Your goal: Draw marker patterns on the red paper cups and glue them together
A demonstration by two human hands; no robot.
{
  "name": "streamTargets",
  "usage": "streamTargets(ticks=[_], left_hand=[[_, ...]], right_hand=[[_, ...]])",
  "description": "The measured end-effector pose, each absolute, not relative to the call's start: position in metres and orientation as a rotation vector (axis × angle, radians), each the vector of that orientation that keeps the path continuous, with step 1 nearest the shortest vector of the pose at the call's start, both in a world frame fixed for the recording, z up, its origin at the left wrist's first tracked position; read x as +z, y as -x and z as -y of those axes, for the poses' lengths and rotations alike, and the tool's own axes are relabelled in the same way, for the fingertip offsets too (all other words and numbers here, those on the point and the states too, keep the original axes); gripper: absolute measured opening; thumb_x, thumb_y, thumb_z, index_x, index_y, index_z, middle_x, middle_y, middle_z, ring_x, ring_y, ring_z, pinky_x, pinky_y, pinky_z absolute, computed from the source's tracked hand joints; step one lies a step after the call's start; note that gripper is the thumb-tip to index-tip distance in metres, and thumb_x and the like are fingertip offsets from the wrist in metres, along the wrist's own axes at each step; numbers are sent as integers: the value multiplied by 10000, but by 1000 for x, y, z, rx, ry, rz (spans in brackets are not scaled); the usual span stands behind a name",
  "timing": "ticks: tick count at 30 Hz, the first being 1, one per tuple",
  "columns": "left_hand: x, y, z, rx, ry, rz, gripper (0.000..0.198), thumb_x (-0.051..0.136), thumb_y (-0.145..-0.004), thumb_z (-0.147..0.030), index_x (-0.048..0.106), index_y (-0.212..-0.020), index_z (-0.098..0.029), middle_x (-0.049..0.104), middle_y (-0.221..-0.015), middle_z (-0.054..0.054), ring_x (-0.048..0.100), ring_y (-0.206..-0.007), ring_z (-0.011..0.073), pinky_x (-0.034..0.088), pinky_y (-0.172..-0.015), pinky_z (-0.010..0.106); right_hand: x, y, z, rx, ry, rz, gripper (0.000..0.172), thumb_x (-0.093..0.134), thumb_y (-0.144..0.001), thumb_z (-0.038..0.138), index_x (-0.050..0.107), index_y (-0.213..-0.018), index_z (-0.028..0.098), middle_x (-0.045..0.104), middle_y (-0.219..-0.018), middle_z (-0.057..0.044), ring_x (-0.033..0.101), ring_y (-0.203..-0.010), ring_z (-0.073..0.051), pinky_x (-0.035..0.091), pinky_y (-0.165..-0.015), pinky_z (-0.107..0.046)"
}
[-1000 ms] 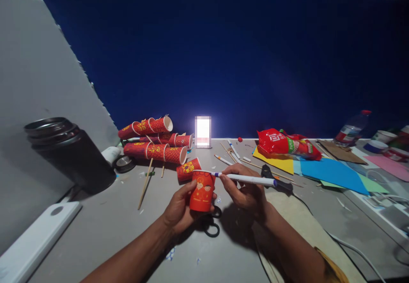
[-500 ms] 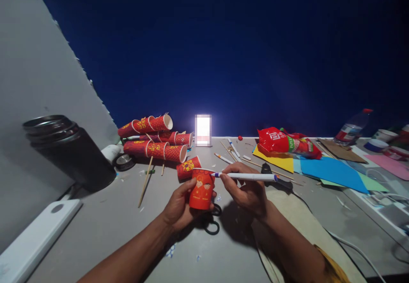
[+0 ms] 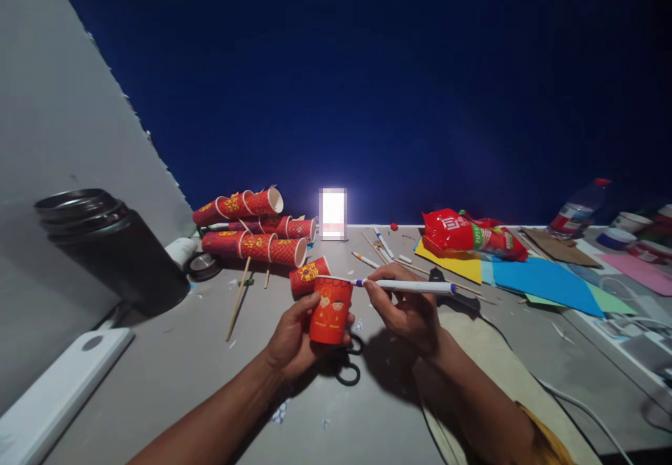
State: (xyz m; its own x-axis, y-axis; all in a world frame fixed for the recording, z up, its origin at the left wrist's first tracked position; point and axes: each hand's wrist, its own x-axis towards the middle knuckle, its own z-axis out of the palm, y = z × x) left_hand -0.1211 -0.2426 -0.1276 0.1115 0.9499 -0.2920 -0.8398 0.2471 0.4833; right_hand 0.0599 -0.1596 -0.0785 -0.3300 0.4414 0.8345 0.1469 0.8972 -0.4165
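Note:
My left hand (image 3: pixel 295 335) is closed around a red paper cup (image 3: pixel 330 314) with printed cartoon faces, held upright just above the table. Dark wavy marks run below its white rim. A white marker pen (image 3: pixel 407 286) with a purple tip lies in the pinch of my right hand (image 3: pixel 404 314). Its tip is close to the cup's rim at the right side; whether it touches I cannot tell. Behind the cup lies another red paper cup (image 3: pixel 307 276) on its side. Partly hidden under my left hand are the dark handles of scissors (image 3: pixel 349 374).
Stacked red cups with sticks (image 3: pixel 257 248) lie at the back left, near a black flask (image 3: pixel 120 255) and a white power strip (image 3: pixel 68 395). Further right are loose markers (image 3: pixel 383 243), a red plastic bag (image 3: pixel 467 235), coloured paper (image 3: pixel 546 284) and a bottle (image 3: pixel 577 213).
The marker's tip has shifted slightly up and right, from the cup's edge to beside its rim. My left hand still holds the cup, which has turned a little.

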Motion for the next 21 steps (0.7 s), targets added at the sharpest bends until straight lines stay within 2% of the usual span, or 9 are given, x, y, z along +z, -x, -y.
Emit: streamTargets(ticks=[4,9,21], left_hand=[[-126,120,243,1332,-218,-627,400,591,-927,-362,650,-1155,-39,723,-900,177,710,-808,287,582,-666,404],[-128,120,241,1336,-257,-596,423,551,-953,-378,649,-1162,-22,731,-964,204,718,-848,307,591,-676,429],[-126,117,243,1351,-226,-640,358,599,-929,-311,644,-1161,-43,740,-954,186,718,-827,291,591,-660,416]], right_hand=[[-80,-61,160,319,431,1902,57,632,-923,152,651,-887,192,671,-724,-7,547,-543,-106,423,-502,-239],[-81,-60,161,313,433,1887,50,640,-927,157,654,-897,195,676,-725,-8,533,-532,-106,418,-495,-246],[-81,-61,163,313,403,1955,62,644,-940,163,660,-887,191,685,-754,-14,560,-569,-107,437,-524,-246]])
